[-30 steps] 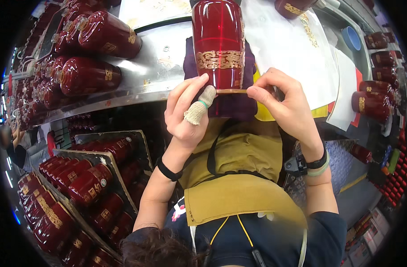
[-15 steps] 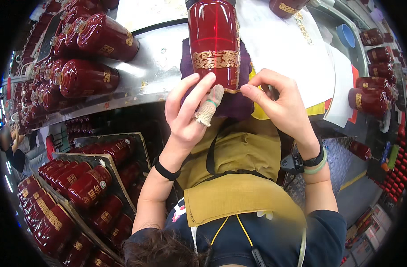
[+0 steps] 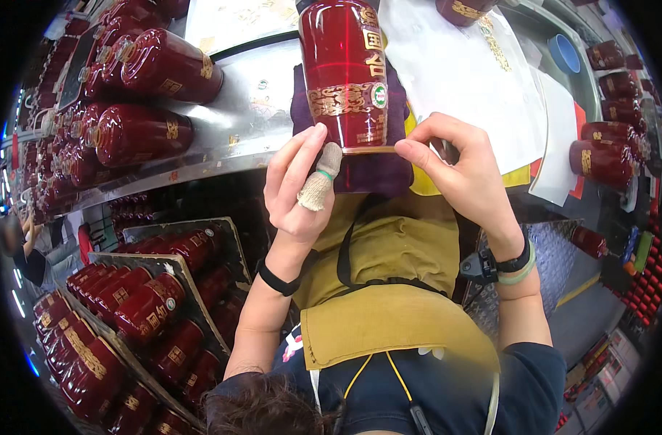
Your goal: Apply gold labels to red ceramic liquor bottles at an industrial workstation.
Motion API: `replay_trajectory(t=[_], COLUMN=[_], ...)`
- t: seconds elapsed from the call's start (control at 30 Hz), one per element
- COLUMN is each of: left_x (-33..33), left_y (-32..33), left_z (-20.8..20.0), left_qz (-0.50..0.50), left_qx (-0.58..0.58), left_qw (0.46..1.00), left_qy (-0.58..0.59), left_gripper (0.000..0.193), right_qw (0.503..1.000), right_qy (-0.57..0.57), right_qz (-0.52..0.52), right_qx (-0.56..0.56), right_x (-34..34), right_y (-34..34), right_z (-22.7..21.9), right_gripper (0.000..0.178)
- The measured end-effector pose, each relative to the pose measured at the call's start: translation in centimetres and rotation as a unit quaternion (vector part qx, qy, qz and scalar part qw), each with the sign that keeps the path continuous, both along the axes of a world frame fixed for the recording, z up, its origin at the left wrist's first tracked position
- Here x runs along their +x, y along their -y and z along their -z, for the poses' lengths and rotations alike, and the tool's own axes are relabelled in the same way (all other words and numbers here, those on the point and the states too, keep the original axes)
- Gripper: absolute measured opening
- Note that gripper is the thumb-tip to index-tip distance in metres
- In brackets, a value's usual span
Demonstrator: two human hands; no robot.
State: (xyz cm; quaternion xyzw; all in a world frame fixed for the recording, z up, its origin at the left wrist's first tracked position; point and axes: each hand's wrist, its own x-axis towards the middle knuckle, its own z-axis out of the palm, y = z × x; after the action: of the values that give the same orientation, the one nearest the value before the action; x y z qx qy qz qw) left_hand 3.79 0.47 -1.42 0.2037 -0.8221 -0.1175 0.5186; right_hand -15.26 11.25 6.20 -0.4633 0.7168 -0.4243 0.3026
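A dark red glass bottle (image 3: pixel 329 58) with gold lettering, a gold patterned band and a small round green-and-white seal lies on a folded purple cloth (image 3: pixel 360 174), base toward me. My left hand (image 3: pixel 293 177) is at the lower left of its base, fingertips against the glass. One digit wears a knitted finger cover (image 3: pixel 318 185) with a green band and presses near the base edge. A thin gold strip (image 3: pixel 371 150) runs along the base to the right, where the thumb and index finger of my right hand (image 3: pixel 465 163) pinch its end. Red light lines cross the bottle.
Several similar bottles (image 3: pixel 146 134) lie on the metal bench (image 3: pixel 251 109) at left, and more fill divided crates (image 3: pixel 139 304) below. White sheets (image 3: pixel 461 87) cover the right side. A blue cup (image 3: pixel 563 54) and further bottles (image 3: pixel 602 161) are at far right.
The bottle has turned so its gold lettering and round seal now face up. My left hand has shifted slightly left and down; my right hand has barely moved.
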Motion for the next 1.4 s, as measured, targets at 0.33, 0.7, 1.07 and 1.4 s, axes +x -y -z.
replay_trajectory(t=[0.33,0.7,1.07,1.4], left_x=[-1.0,-0.2,-1.6,0.0], left_y=[-1.0,-0.3,-0.6,-0.3], left_z=[-1.2,0.5,-1.8,0.8], left_qz=[0.006,-0.004,0.025,0.008], left_qx=[-0.002,0.046,0.031,0.037], left_qw=[1.0,0.999,0.999,0.999], left_qy=[0.01,-0.026,-0.014,-0.021], left_gripper=[0.035,0.032,0.025,0.04], right_qw=[1.0,1.0,1.0,0.999], right_qy=[-0.009,0.008,0.004,0.023], right_qz=[0.008,0.004,0.006,0.006], right_qx=[-0.008,-0.004,-0.012,-0.021], right_x=[-0.3,0.1,0.1,0.3], right_y=[0.2,0.3,0.4,0.3], right_z=[1.0,0.6,1.0,1.0], right_gripper=[0.021,0.02,0.02,0.02])
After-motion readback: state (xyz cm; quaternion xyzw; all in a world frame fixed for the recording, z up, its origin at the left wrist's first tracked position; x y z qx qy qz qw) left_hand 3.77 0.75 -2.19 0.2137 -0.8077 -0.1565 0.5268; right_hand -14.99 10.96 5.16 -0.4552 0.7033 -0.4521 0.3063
